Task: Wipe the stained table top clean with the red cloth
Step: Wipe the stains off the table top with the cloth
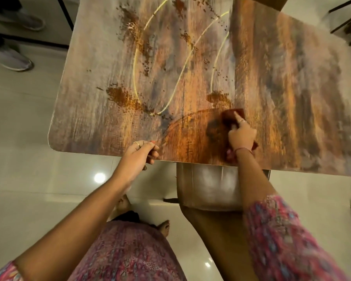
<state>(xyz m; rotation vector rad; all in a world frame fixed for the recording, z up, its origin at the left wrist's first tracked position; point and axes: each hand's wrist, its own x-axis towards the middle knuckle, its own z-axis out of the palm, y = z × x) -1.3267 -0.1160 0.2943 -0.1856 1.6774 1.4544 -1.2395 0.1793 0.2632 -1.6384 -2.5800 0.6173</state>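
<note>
The red cloth (232, 116) lies flat on the table top (292, 88), close to the near edge and right of its middle. Its long axis runs from that edge diagonally away toward the far left; one end shows beyond the fingertips, the other beside the wrist. The right hand (241, 134) presses it down, fingers laid over the cloth. Left of the cloth a brown smear (193, 136) arcs across the surface. Farther from the cloth, brown stains (122, 97) and crumbs scatter over the far half. The left hand (139, 152) grips the near table edge, fingers curled over it. A chair (207, 189) is tucked under the table below the cloth. Grey shoes (14, 59) stand on the floor beyond the table's left corner.
</note>
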